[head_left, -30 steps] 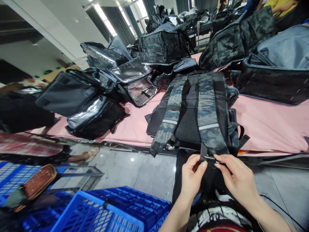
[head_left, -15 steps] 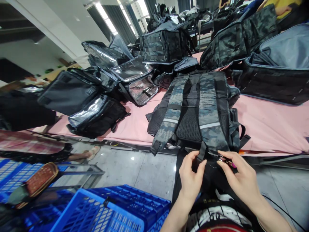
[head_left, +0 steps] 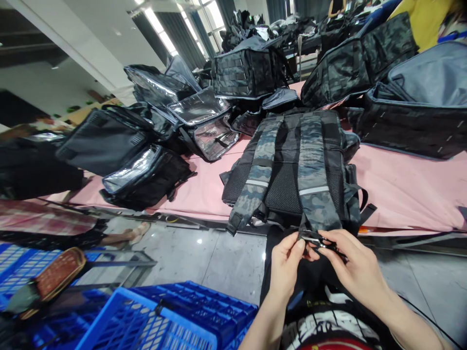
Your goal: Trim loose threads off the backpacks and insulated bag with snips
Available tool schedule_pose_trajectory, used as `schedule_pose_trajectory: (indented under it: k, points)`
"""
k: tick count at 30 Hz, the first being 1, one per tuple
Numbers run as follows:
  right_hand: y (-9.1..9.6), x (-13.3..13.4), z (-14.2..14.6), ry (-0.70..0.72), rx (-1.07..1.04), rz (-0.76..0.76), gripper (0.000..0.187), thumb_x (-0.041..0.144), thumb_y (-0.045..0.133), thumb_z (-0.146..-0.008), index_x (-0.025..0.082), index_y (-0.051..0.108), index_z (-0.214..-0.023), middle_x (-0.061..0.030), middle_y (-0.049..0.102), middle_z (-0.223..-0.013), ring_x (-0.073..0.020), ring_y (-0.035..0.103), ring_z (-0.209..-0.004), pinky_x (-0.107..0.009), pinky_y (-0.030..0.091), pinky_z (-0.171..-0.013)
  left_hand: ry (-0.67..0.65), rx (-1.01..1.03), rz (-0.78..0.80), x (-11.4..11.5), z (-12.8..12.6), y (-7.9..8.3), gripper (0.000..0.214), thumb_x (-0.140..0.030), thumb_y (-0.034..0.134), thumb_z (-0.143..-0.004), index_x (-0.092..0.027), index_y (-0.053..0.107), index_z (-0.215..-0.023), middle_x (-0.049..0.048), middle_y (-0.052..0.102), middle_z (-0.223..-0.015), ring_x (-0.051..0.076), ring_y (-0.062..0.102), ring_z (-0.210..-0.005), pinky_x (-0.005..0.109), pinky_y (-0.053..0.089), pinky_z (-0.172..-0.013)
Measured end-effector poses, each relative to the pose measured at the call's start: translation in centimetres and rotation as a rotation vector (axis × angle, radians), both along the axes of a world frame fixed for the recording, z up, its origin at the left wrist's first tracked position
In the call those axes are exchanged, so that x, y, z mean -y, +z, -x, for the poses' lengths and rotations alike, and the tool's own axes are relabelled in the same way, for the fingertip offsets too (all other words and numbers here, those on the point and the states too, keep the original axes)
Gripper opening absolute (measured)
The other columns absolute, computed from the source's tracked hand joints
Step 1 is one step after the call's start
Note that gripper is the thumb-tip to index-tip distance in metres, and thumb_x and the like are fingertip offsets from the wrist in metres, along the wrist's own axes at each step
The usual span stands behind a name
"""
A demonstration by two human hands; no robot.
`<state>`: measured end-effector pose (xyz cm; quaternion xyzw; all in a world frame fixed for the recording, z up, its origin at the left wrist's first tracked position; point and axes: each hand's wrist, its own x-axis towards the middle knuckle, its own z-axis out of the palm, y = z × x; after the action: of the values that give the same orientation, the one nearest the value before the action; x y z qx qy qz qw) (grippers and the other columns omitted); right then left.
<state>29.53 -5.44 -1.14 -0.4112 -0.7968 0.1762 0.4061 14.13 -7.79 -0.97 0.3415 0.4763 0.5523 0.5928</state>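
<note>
A camouflage backpack [head_left: 286, 182] lies on the pink-covered table, its mesh back and two padded shoulder straps facing up. The right-hand shoulder strap [head_left: 314, 194] hangs over the table's front edge toward me. My left hand [head_left: 285, 265] pinches the black webbing end [head_left: 308, 235] of that strap. Just beside it, my right hand [head_left: 359, 265] is closed on a small dark tool with shiny metal, which looks like thread snips [head_left: 334, 247]. The tool lies close against the webbing; whether its blades touch it I cannot tell. My fingers partly cover both.
Open bags with silvery linings [head_left: 215, 133] crowd the table's left and back. Another camouflage bag [head_left: 419, 124] stands open at right. Blue plastic crates [head_left: 175, 311] sit on the floor at lower left, near a person's leg [head_left: 126, 236]. A person in yellow is at the far right.
My right hand has moved left with the snips, up to the webbing. My left fingers have closed together on the strap end, which now lies more sideways.
</note>
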Motion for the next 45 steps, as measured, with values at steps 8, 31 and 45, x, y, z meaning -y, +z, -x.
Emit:
schedule_pose_trajectory:
  k: [8,31,45]
  points:
    - [0.4,-1.3,0.3,0.068,0.033,-0.024,0.02,0.02,0.046,-0.092,0.018,0.056,-0.109,-0.007,0.061,-0.098,-0.0147,0.06,-0.089,-0.027,0.051,-0.074,-0.098,-0.087,-0.064,-0.1,0.7,-0.3,0.031,-0.035,0.054,-0.085,-0.012,0.066,-0.103,0.0067,0.066,-0.076,0.012,0.058,-0.063,0.024,0.047,-0.064]
    - [-0.6,-1.4,-0.1,0.062,0.028,-0.101,0.024,0.012,0.048,-0.089,0.017,0.054,-0.111,-0.0065,0.06,-0.097,-0.015,0.058,-0.089,-0.028,0.05,-0.076,-0.096,0.188,0.065,-0.3,0.9,0.0,0.032,-0.036,0.068,-0.073,-0.01,0.068,-0.092,0.0081,0.065,-0.076,0.013,0.059,-0.064,0.024,0.046,-0.062]
    - [-0.3,-1.1,-0.3,0.052,0.022,-0.099,0.021,0.013,0.049,-0.089,0.017,0.055,-0.108,-0.0057,0.061,-0.097,-0.0138,0.058,-0.088,-0.026,0.049,-0.075,-0.087,0.217,0.063,-0.2,0.8,-0.3,0.027,-0.034,0.067,-0.075,-0.01,0.07,-0.087,0.0095,0.066,-0.083,0.013,0.06,-0.064,0.024,0.047,-0.062]
